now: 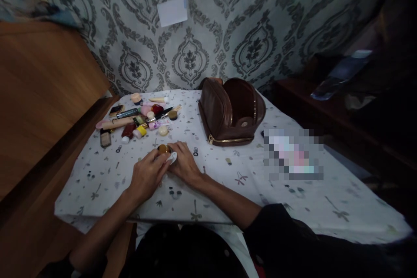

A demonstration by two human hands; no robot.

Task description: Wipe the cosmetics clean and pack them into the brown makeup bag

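Both my hands meet over the near part of the table. My left hand (147, 174) is closed, its fingertips pinching a small white piece (173, 157) that looks like a tissue or wipe. A small amber-brown jar (164, 149) lies between the two hands. My right hand (186, 163) has its fingers bent around the far side of the jar; part of its grip is hidden. Just beyond the hands sits a small cream-coloured pot (163, 130). An open brown cosmetic bag (233, 113) with gold zips stands to the right of them.
Several cosmetics lie in a group at the back left, among them a yellow-capped bottle (140, 131), a dark red tube (128, 132) and a foundation bottle (105, 139). A blurred-out phone-like object (293, 154) rests at right. A wooden panel (42, 95) borders the left side.
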